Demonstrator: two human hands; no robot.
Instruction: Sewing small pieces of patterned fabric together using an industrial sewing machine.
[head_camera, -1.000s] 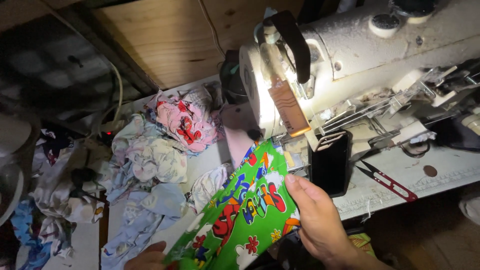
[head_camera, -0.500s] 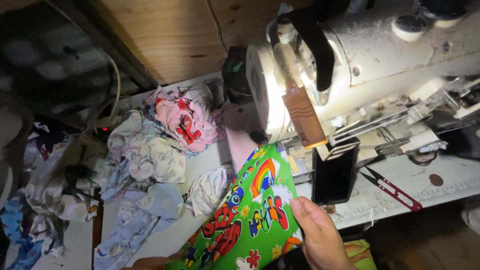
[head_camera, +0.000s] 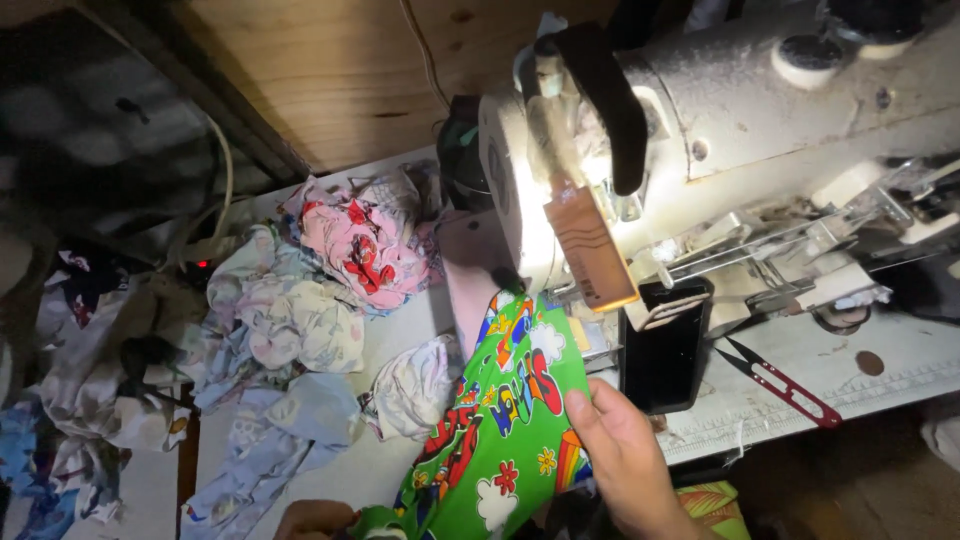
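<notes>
While gripping green fabric (head_camera: 500, 420), right hand (head_camera: 625, 460) thumb-up.

We see a piece of green fabric (head_camera: 505, 420), bright and printed with cartoon shapes: red and blue lettering-like forms, white clouds, small flowers and a rainbow stripe near its lower right edge. It runs as a long, slightly creased strip from about 6 o'clock up toward the centre, its narrow top end reaching in under the lit head of the sewing machine. The cloth lies mostly flat, print side up, tilted a little toward 1 o'clock. Its bottom end passes out of sight at the lower edge.
</notes>
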